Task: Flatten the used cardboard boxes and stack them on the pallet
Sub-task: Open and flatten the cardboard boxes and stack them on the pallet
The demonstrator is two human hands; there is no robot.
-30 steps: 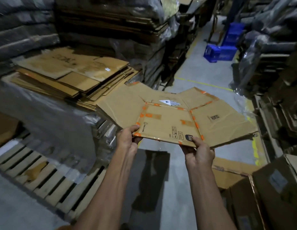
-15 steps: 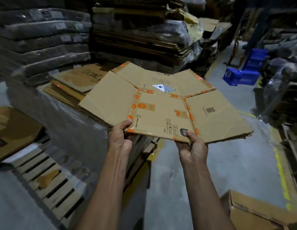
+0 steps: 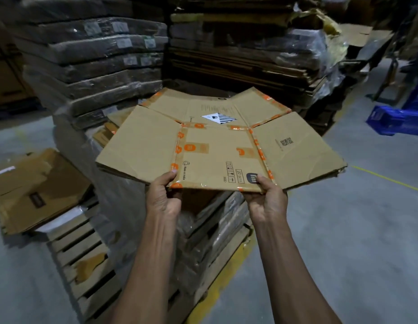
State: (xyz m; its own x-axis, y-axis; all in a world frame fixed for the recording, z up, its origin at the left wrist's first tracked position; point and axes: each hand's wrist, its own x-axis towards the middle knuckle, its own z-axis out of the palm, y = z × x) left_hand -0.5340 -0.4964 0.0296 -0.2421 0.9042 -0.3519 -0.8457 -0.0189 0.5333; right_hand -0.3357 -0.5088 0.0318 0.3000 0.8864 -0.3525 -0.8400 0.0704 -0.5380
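Note:
A flattened brown cardboard box [image 3: 217,146] with orange tape and spread flaps is held level in front of me. My left hand [image 3: 163,197] pinches its near edge at the left corner, thumb on top. My right hand [image 3: 266,199] pinches the same edge at the right, thumb by a dark logo. The box hovers over a plastic-wrapped stack of flat cardboard [image 3: 102,134] that stands on a wooden pallet [image 3: 86,258]. The stack's top is mostly hidden under the box.
Tall wrapped bundles [image 3: 91,54] of flat cardboard rise behind the stack. A crumpled brown box [image 3: 37,188] lies on the pallet's left end. Blue crates [image 3: 394,118] sit on the floor at the right. A yellow floor line [image 3: 226,277] runs along the pallet.
I have carried the flattened box left and forward, from over the aisle floor to above the wrapped stack. Both hands keep the same grip on its near edge.

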